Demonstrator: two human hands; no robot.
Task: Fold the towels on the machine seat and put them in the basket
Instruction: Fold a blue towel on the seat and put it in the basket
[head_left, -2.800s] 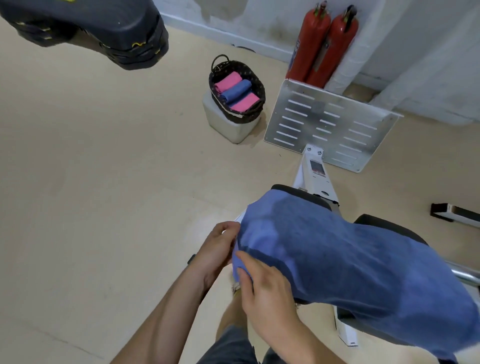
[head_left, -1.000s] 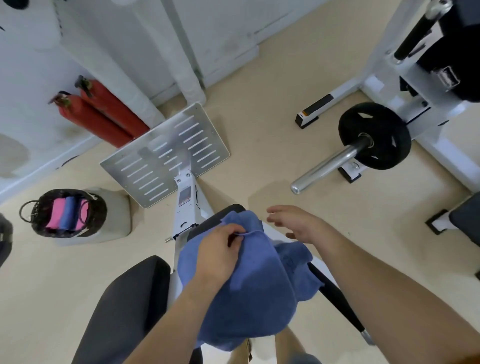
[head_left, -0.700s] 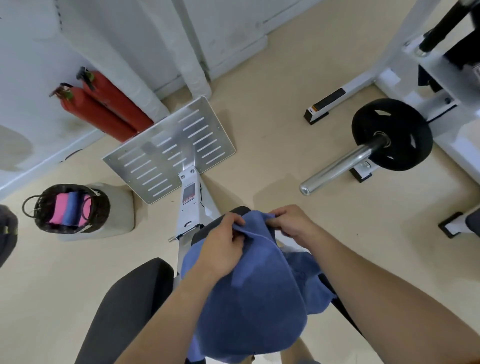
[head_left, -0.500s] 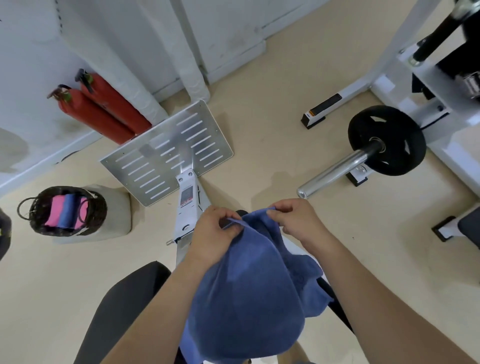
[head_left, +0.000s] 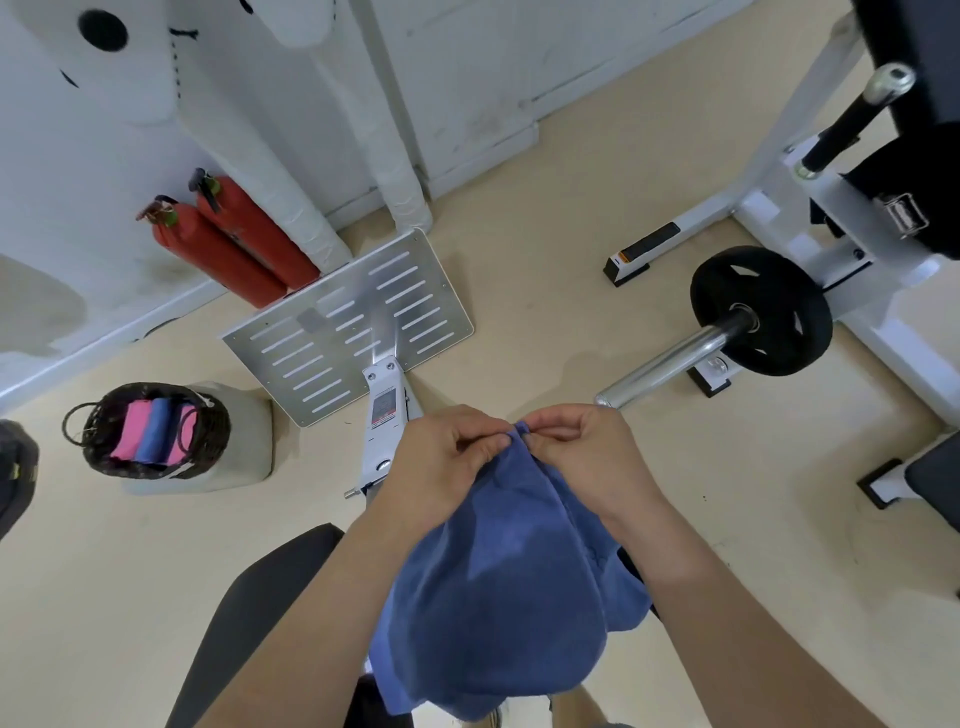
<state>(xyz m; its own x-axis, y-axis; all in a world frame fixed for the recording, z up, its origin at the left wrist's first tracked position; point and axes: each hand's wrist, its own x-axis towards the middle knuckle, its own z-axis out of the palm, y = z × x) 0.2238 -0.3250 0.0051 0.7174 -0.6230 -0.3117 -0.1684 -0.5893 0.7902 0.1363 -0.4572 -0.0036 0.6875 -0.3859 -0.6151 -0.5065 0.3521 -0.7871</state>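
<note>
Your left hand (head_left: 447, 457) and right hand (head_left: 582, 452) each pinch the top edge of the blue towel (head_left: 498, 587), fingertips almost meeting where the two corners come together. The cloth hangs from that pinch in a loose doubled drape above the black seat pad (head_left: 260, 597). Whether it rests on the pad cannot be told.

The likely trouble is a slipped corner: if either pinch loosens, the fold would drop open, and the bunched lower end looks set to crease unevenly. The wicker basket (head_left: 219, 431) stands well apart to your left on a pale block (head_left: 244, 441). Its rolls already sit side by side, so a bulky fold may not fit.

Count one towel in hand, three rolled towels (head_left: 150, 434) in the basket (two pink, one blue), two red fire extinguishers (head_left: 228, 244) and one weight plate (head_left: 761, 312).
</note>
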